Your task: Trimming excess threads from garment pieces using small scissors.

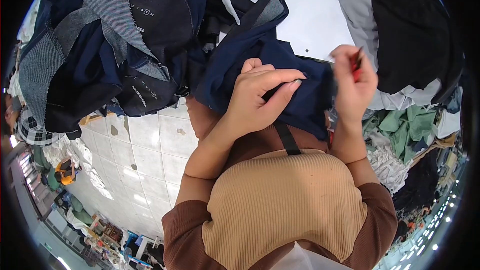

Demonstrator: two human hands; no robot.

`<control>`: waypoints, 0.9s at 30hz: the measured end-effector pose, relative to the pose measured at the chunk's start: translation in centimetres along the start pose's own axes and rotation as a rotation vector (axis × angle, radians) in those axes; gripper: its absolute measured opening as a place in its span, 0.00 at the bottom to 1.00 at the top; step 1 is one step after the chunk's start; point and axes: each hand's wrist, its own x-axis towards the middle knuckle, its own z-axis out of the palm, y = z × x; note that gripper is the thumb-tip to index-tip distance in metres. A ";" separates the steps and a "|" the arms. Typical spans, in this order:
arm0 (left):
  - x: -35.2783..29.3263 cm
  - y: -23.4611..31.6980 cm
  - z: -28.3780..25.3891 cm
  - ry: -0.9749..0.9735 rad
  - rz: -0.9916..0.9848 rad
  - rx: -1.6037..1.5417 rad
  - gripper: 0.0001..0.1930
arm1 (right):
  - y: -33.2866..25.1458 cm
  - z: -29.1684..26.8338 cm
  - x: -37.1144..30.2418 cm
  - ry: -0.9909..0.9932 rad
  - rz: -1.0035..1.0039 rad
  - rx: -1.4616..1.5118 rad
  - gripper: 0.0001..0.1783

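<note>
A dark navy garment point(300, 105) lies across my lap and the edge of the white tabletop. Over it, my left hand point(262, 90) is closed, thumb and forefinger pinched together. A small dark bit shows at those fingertips, too small to name. To the right of the garment, my right hand point(356, 87) is raised and closed around small red thread snips point(356, 67). Their dark pointed tip sticks up above the fingers, and the rest is hidden in the palm. The right hand is slightly blurred.
Dark navy garments with grey inner sides point(145, 30) pile up at the left. A white tabletop point(315, 15) spreads ahead. Grey cloth point(352, 0) and a black garment point(412, 35) lie at the right, with green cloth point(405, 125) below. Tiled floor point(145, 145) shows lower left.
</note>
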 end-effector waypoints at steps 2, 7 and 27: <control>0.0 0.0 0.0 -0.006 -0.004 -0.015 0.06 | 0.4 -0.8 0.8 0.087 0.047 0.173 0.06; -0.1 -0.4 0.1 0.031 -0.046 -0.039 0.05 | -1.3 -1.3 0.1 -0.346 0.109 -0.084 0.11; -0.1 -0.5 0.2 0.048 -0.142 -0.011 0.05 | -0.6 -0.7 0.5 -0.064 0.086 -0.105 0.05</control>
